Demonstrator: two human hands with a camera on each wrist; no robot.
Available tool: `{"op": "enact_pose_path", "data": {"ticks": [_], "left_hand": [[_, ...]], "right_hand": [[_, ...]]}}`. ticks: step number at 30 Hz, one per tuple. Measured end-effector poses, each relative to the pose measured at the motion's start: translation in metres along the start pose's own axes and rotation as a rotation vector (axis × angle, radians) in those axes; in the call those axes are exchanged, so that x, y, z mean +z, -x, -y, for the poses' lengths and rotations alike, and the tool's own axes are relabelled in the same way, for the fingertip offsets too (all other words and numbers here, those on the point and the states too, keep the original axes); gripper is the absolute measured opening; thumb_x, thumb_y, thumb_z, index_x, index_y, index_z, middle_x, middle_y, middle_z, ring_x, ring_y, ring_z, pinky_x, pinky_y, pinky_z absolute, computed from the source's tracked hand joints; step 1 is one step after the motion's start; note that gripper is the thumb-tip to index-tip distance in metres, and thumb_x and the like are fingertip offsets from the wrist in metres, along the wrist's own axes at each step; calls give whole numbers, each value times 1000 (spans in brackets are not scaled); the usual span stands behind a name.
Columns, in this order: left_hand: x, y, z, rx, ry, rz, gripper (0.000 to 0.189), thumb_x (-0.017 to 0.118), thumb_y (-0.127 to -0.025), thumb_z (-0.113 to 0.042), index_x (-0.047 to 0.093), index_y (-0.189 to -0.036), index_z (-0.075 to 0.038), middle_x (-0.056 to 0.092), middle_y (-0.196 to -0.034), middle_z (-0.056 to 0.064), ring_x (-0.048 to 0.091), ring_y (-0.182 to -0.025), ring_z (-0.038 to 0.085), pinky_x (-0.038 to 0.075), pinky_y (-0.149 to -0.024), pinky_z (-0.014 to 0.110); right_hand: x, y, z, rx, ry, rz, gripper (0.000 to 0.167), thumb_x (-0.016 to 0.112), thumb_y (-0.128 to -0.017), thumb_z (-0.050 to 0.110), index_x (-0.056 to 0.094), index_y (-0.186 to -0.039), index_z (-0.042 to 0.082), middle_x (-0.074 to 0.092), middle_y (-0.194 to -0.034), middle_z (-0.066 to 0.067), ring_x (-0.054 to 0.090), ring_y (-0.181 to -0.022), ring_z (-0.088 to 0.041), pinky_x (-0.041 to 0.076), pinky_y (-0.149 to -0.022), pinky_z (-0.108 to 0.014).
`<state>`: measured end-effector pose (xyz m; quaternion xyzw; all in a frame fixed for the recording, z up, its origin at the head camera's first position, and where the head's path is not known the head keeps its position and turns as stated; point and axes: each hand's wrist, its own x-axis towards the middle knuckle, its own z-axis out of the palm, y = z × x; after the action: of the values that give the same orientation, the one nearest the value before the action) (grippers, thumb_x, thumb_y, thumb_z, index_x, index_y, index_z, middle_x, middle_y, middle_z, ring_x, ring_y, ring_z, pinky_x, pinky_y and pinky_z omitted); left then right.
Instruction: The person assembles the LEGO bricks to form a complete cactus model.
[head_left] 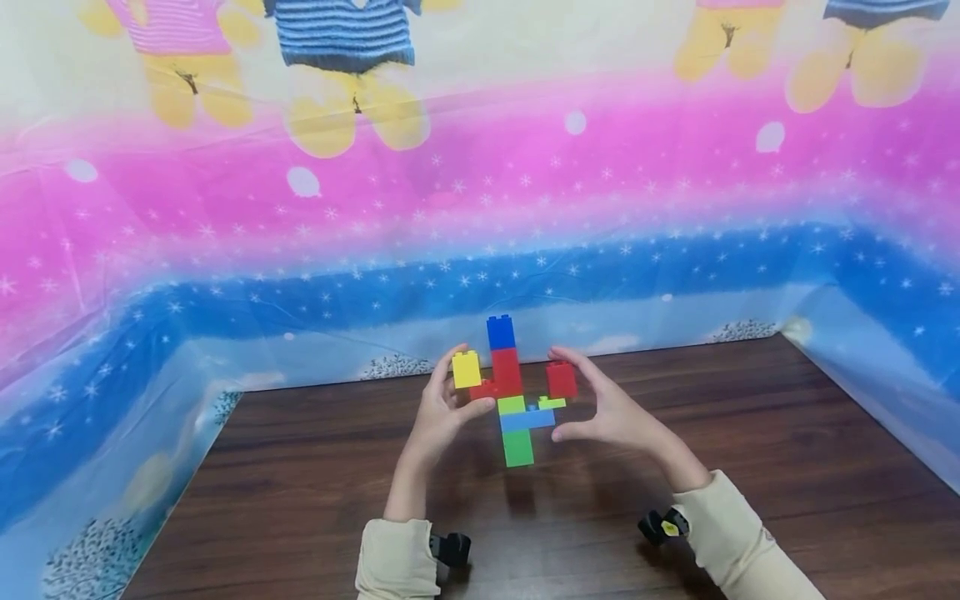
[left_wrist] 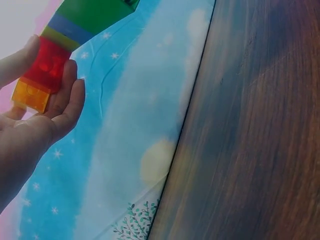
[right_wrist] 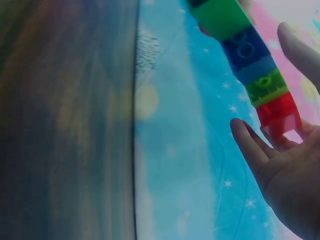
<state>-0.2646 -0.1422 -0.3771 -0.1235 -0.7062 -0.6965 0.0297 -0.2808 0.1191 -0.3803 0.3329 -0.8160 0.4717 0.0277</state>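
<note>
A figure of toy building bricks [head_left: 506, 372] is held upright above the table, a dark blue brick [head_left: 500, 332] at its top and a green brick [head_left: 517, 447] at its bottom. My left hand [head_left: 442, 417] grips its left arm, thumb on the red brick [left_wrist: 47, 65] and fingers behind the yellow brick [head_left: 466, 369]. On the other side, my right hand [head_left: 618, 417] is spread around the right arm. Its fingertips are at the red end brick [head_left: 561, 379], while its thumb stands apart, below the light blue brick [head_left: 527, 418].
Beneath the hands lies a dark brown wooden table [head_left: 300, 483]. A printed cloth [head_left: 480, 192] in pink and blue rises behind the table and along its sides. Black wrist straps [head_left: 452, 550] show at both cream sleeves [head_left: 397, 558].
</note>
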Motion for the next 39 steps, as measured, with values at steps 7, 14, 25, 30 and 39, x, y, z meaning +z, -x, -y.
{"op": "enact_pose_path", "data": {"ticks": [7, 14, 25, 30, 39], "left_hand": [[-1, 2, 1, -24, 23, 7, 80, 68, -85, 4, 29, -151, -19, 49, -137, 25, 60, -110, 18, 55, -87, 30], [-2, 1, 4, -62, 25, 6, 81, 67, -85, 3, 26, -153, -15, 52, -135, 24, 60, -112, 21, 54, -92, 35], [-5, 2, 15, -120, 35, 33, 82, 68, -86, -1, 25, -154, -19, 53, -137, 20, 56, -118, 25, 51, -99, 41], [-3, 2, 18, -132, 5, 35, 87, 69, -87, -6, 18, -157, -15, 50, -142, 19, 53, -124, 31, 49, -102, 43], [0, 2, 25, -156, -38, 36, 85, 66, -89, -4, 15, -157, -9, 45, -144, 20, 64, -111, 28, 55, -96, 38]], "right_hand": [[11, 1, -1, 11, 29, -56, 101, 86, -72, 17, 24, -152, 15, 34, -155, -10, 35, -141, -33, 38, -108, -62], [17, 2, -3, 5, 62, -66, 97, 86, -72, 15, 28, -148, 10, 46, -143, -13, 51, -125, -29, 45, -103, -56], [21, 3, -11, 26, 57, -64, 84, 85, -73, 16, 35, -140, 11, 56, -126, -11, 55, -114, -26, 49, -97, -50], [20, 5, -14, 45, 61, -78, 82, 85, -73, 19, 37, -139, 11, 55, -128, -12, 53, -115, -27, 48, -98, -51], [20, 6, -20, 104, 60, -68, 79, 84, -74, 24, 39, -138, 13, 55, -128, -13, 52, -112, -27, 49, -96, -48]]}}
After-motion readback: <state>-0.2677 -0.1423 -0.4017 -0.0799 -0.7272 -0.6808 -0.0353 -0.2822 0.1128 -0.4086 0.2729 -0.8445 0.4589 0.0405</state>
